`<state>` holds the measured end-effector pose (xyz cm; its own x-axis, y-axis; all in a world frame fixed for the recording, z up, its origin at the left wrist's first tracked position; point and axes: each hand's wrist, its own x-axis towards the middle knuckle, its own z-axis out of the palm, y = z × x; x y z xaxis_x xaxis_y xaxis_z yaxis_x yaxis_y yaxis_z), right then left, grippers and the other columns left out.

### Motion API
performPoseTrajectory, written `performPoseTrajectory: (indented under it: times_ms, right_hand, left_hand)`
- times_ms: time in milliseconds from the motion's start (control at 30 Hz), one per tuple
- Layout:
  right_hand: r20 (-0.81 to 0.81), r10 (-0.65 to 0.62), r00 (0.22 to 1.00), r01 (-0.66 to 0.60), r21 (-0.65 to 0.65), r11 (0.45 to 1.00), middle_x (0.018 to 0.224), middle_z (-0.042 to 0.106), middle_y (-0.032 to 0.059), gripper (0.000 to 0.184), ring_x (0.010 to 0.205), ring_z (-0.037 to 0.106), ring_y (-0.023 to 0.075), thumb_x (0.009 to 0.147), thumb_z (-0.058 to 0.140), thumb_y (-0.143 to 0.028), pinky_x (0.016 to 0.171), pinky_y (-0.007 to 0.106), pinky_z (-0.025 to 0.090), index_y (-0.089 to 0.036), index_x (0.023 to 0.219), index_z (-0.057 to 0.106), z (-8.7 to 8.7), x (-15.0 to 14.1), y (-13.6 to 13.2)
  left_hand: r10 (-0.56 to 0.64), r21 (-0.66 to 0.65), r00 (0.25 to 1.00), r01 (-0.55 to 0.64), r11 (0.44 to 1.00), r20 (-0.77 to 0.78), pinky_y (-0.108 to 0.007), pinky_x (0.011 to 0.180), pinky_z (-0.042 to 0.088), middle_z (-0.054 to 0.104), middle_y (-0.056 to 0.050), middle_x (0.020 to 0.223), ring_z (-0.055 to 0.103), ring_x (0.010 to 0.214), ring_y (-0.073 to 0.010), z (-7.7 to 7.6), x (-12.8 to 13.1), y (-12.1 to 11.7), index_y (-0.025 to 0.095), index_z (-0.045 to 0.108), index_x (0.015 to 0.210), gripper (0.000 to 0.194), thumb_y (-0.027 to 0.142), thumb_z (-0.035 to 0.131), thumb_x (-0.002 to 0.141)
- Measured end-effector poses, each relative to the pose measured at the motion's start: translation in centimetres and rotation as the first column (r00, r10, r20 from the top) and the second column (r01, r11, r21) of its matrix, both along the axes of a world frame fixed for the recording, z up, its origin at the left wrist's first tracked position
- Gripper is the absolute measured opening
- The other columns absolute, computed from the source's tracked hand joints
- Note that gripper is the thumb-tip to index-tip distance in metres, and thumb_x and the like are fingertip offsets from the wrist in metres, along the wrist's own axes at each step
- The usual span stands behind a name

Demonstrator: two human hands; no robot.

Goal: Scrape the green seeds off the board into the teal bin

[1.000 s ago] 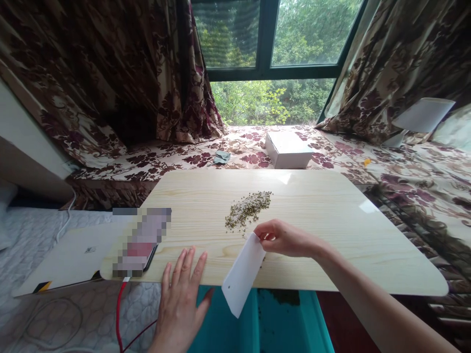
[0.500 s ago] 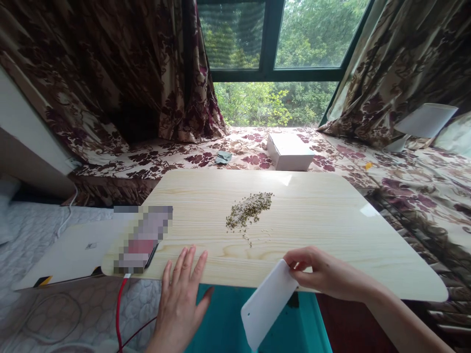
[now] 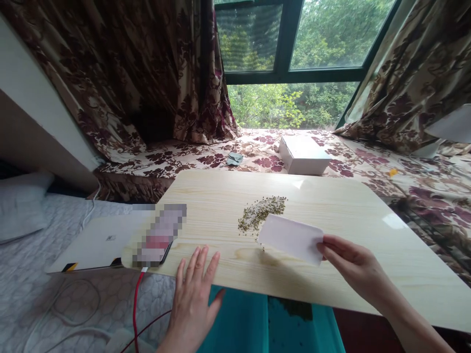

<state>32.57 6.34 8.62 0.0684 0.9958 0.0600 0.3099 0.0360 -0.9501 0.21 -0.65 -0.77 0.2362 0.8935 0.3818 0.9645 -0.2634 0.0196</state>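
Observation:
My right hand (image 3: pixel 349 257) pinches the right end of a flat white plastic scraper (image 3: pixel 290 238) between thumb and fingers. The scraper is tilted over the tabletop, its left end close to the near side of a mixed pile of small green beans and white grains (image 3: pixel 259 213). My left hand (image 3: pixel 196 289) lies with fingers spread on the near edge of the pale wooden table (image 3: pixel 206 196), holding nothing. Below that edge is a teal bin (image 3: pixel 239 318) with a divider; its right part holds a dark green heap, probably beans (image 3: pixel 294 308).
A blurred-out phone (image 3: pixel 160 235) with a red cable (image 3: pixel 135 304) lies at the table's left, beside a pale flat panel (image 3: pixel 95 240) on the bed. Beyond the table, a white box (image 3: pixel 304 156) and a crumpled grey-green cloth (image 3: pixel 234 159) rest on the window ledge.
My right hand has lifted the scraper from above the bin to the pile, turning it nearly level. My left hand stays on the table edge. The view has swung slightly left.

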Motion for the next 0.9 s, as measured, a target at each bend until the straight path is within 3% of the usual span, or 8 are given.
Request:
performPoseTrajectory:
  times_ms: [200,500,900]
  right_hand:
    - [0.022,0.004,1.000,-0.002,-0.048,0.999,0.068,0.075,0.0081,0.047,0.057,0.067,0.0216,0.057,0.073,-0.065,0.052,0.032,0.059,-0.021,0.073,0.078,-0.3,-0.1,-0.7]
    - [-0.063,-0.147,0.987,0.143,-0.062,0.988,0.074,0.076,0.0062,0.039,0.060,0.066,0.0207,0.055,0.079,-0.055,0.053,0.031,0.060,-0.022,0.077,0.078,-0.8,1.4,-0.6]
    - [-0.086,-0.076,0.993,0.065,-0.127,0.990,0.066,0.073,0.0051,0.036,0.055,0.063,0.0184,0.052,0.081,-0.054,0.049,0.028,0.057,-0.022,0.069,0.078,-0.1,0.5,-1.0]
  left_hand:
    - [0.003,-0.008,1.000,-0.003,1.000,0.015,-0.052,0.113,0.019,0.033,-0.011,0.152,0.030,0.138,-0.0305,-0.1,-0.1,0.0,0.023,0.028,0.148,0.070,0.018,0.056,0.083]
    - [0.006,-0.018,1.000,-0.005,1.000,0.014,-0.053,0.113,0.019,0.032,-0.011,0.152,0.030,0.138,-0.0312,0.0,0.0,-0.1,0.023,0.025,0.149,0.070,0.019,0.055,0.085]
    - [-0.001,-0.019,1.000,0.001,1.000,-0.001,-0.054,0.112,0.019,0.031,-0.013,0.152,0.026,0.140,-0.0305,-0.1,0.0,-0.1,0.022,0.024,0.149,0.070,0.019,0.053,0.086]
